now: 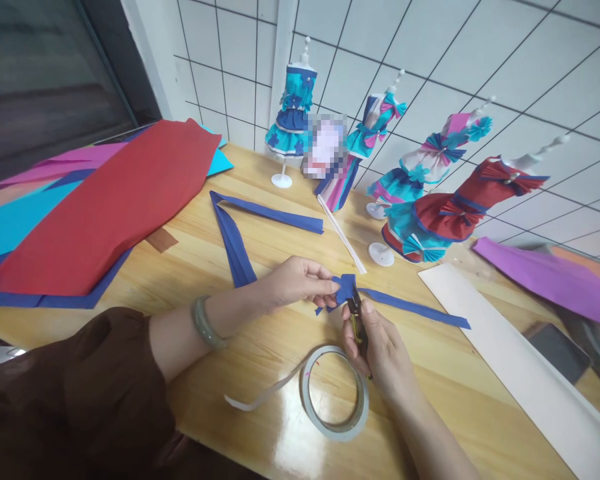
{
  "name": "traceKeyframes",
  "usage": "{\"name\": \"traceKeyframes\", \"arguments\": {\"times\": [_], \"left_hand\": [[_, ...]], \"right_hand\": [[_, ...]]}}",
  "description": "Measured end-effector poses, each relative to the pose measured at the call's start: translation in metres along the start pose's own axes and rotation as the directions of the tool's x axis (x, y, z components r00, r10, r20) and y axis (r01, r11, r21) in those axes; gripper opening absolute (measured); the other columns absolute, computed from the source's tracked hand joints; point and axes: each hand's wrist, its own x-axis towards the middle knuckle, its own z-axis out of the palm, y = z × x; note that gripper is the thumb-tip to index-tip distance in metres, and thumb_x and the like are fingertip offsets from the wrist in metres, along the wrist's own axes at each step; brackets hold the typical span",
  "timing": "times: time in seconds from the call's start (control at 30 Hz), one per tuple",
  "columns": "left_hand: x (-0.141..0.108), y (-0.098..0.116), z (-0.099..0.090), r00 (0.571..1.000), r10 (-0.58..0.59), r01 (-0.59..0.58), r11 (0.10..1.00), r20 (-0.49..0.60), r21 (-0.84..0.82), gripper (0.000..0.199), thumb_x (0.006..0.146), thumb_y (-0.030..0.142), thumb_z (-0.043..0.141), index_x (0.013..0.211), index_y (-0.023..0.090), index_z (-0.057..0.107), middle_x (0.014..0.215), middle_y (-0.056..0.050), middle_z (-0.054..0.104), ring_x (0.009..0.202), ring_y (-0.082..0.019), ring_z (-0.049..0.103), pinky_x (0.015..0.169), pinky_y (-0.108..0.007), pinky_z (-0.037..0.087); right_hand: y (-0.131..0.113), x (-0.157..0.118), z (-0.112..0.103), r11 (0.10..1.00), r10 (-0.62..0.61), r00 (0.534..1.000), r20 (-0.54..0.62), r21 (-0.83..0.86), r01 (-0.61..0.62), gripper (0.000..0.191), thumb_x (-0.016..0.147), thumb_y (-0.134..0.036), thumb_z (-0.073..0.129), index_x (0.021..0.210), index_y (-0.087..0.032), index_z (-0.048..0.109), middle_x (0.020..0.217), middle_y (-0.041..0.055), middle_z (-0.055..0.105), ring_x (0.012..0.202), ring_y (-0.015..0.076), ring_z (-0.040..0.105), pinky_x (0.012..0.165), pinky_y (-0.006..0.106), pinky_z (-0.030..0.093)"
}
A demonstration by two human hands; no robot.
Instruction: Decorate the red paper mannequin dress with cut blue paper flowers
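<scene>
1. Pinching the blue piece [347, 285] in the left grip [305, 283], over the worktop [270, 440]; clasping the dark cutter [360, 328] in the right grip [386, 341].
2. Apparently trimming the blue piece, next calling for steadying it against the dark cutter.
3. Hiding part of it behind the left grip; leaving the cutting tips hard to make out.

Centre: occupied by the left hand [305, 283] and right hand [380, 340]. Left side: the light-wood surface [190, 267] provides passage between the large red sheet [115, 200] and the bent dark-blue strip [235, 257]. Front: four miniature dress forms in coloured dresses [487, 190] obstruct access to the white tiled wall [390, 33]. Near side: the white ring-shaped tape roll [337, 433] blocks the space between the forearms. Right side: bare wood separates the right forearm [425, 413] from the long white sheet [510, 360].
</scene>
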Motion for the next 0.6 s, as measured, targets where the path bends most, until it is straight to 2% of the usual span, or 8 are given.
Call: {"name": "traceKeyframes", "arguments": {"times": [0.17,0.33,0.6], "left_hand": [[-0.0007,0.0015,-0.002,0.999,-0.012,0.008,0.996,0.042,0.087,0.023,0.069,0.032,0.066,0.074,0.01,0.064,0.066,-0.004,0.065,0.06,-0.009,0.058,0.059,-0.021,0.043],[-0.0013,0.0009,-0.0013,0.996,0.005,-0.014,0.995,0.09,0.101,0.024,0.071,0.032,0.064,0.075,0.009,0.064,0.07,-0.007,0.066,0.059,-0.009,0.056,0.06,-0.022,0.044],[-0.0012,0.0014,-0.0023,0.998,-0.001,-0.005,0.995,0.061,0.102,0.023,0.069,0.032,0.065,0.075,0.009,0.064,0.069,-0.005,0.065,0.06,-0.009,0.057,0.059,-0.02,0.043]], "right_hand": [[0.0018,0.0009,0.0,1.0,-0.005,1.0,0.016,0.027,0.004,0.044,0.086,-0.057,0.031,0.084,-0.017,0.049,0.043,-0.0062,0.044,0.027,0.006,0.029,0.028,0.017,0.023],[0.0007,0.001,0.0011,1.0,-0.017,1.0,0.01,0.015,0.017,0.044,0.086,-0.058,0.031,0.083,-0.017,0.049,0.042,-0.0062,0.044,0.027,0.0059,0.028,0.028,0.017,0.022],[0.0022,0.0003,-0.0007,1.0,-0.005,1.0,0.004,0.003,0.005,0.044,0.086,-0.057,0.03,0.085,-0.017,0.05,0.042,-0.0062,0.043,0.028,0.0064,0.03,0.029,0.018,0.023]]}}
